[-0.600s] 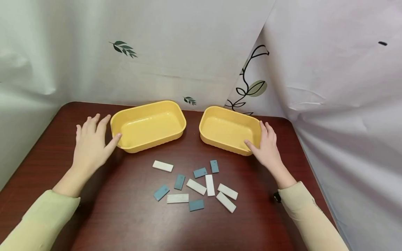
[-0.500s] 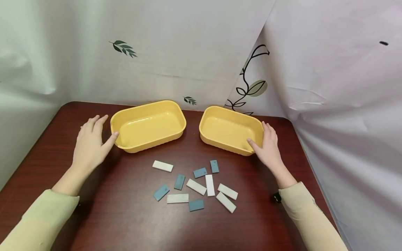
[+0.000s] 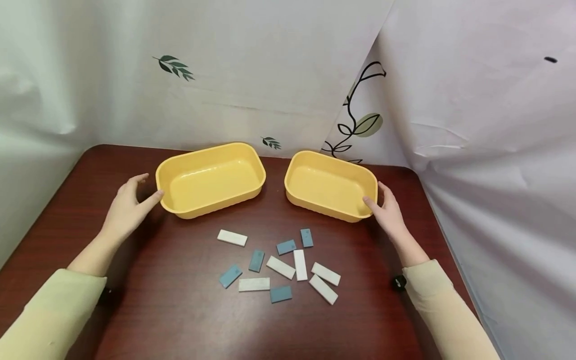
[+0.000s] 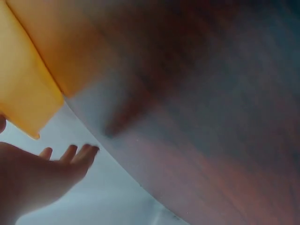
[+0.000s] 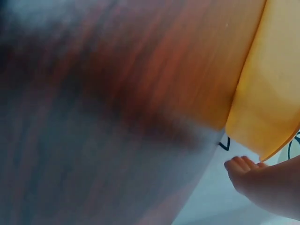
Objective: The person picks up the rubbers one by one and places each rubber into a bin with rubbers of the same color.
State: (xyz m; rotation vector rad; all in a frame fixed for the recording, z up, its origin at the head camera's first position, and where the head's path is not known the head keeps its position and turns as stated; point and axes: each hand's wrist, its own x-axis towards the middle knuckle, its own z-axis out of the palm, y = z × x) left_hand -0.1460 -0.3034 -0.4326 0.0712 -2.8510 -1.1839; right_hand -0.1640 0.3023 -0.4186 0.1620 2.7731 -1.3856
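Two yellow plastic trays stand at the back of the table. Beside the outer end of the left tray (image 3: 211,182) is my left hand (image 3: 128,205), thumb tip at the rim and the other fingers apart from the wall, loosely bent. My right hand (image 3: 389,212) is at the outer end of the right tray (image 3: 328,187); its thumb overlaps the rim while the fingers lie outside, relaxed. In the right wrist view, the fingertips (image 5: 241,164) appear close to the tray's corner. Neither tray has anything in it.
Several white tiles (image 3: 254,284) and shorter blue-grey tiles (image 3: 281,294) lie scattered flat on the dark reddish table (image 3: 202,325), in front of the trays. A pale patterned sheet (image 3: 270,75) hangs behind the table and at both sides.
Both hands have shifted outward, the left to the left and the right to the right, with fingers lower and more bent. Trays and tiles stay in place; the head view tilts slightly.
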